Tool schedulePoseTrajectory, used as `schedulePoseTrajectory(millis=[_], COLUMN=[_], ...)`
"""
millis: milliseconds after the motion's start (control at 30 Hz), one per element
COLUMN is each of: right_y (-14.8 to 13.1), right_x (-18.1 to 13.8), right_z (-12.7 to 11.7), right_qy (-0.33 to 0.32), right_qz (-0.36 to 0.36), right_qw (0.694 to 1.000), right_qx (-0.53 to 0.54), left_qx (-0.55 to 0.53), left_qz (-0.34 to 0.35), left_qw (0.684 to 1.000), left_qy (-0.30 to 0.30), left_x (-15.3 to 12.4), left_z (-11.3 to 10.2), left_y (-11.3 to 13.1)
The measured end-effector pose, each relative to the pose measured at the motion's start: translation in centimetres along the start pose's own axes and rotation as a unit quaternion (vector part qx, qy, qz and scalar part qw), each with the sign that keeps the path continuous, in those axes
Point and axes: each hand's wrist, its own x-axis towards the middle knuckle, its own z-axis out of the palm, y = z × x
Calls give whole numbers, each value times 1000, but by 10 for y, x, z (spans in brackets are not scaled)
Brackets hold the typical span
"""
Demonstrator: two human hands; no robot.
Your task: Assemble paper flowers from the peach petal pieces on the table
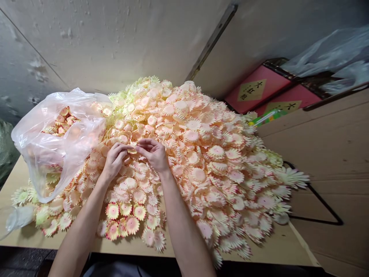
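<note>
A big heap of pale peach and cream fabric flower petals (201, 154) covers the table (285, 246). My left hand (114, 158) and my right hand (154, 154) meet over the middle of the heap. Both hands pinch one small flower piece (133, 148) between thumb and fingertips. The fingers of both hands are curled in. A few flowers with yellow-green centres and pink rims (127, 219) lie face up just below my wrists.
A clear plastic bag (54, 146) holding more petals lies on the heap's left side. Red boxes with yellow labels (259, 90) stand against the wall at the back right. A black metal frame (319, 207) leans beside a cardboard panel at the right.
</note>
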Motion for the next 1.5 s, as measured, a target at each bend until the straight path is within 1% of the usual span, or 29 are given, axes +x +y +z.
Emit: schedulePoseTrajectory(millis=[67,133,300,433,633,733,833,933,1167,1233,1367,1500], right_y=[-4,-7,-12,-13,-7,-4,-3,-2,1,3,7,12], right_x=[-1,-1,-4,-4,-4,-3,-3,-3,-1,1,4,7], right_z=[1,2,6,7,1,0,0,1,0,-1,-3,-3], right_qy=[15,15,-17,-25,-60,-53,-40,-43,-50,-32,38,71], right_qz=[18,28,27,27,41,28,36,41,21,7,-34,-72], right_qw=[1000,999,999,998,997,998,997,996,998,999,998,995], right_qx=[11,25,44,49,29,35,56,67,34,37,41,21], left_qx=[-9,-15,-36,-52,-59,-64,-88,-92,-73,-80,-104,-88], left_qz=[-4,-14,-36,-32,-32,-37,-37,-40,-41,-49,-78,-56], left_qw=[1000,1000,998,997,996,996,995,994,996,995,991,994], left_qy=[0,8,42,46,57,51,40,40,42,43,41,36], left_x=[0,-1,-4,-2,0,-1,-2,-2,-1,-1,-3,-5], left_z=[0,2,8,6,3,4,6,6,5,5,6,8], left_y=[2,1,-5,-7,-7,-9,-12,-13,-9,-9,-11,-15])
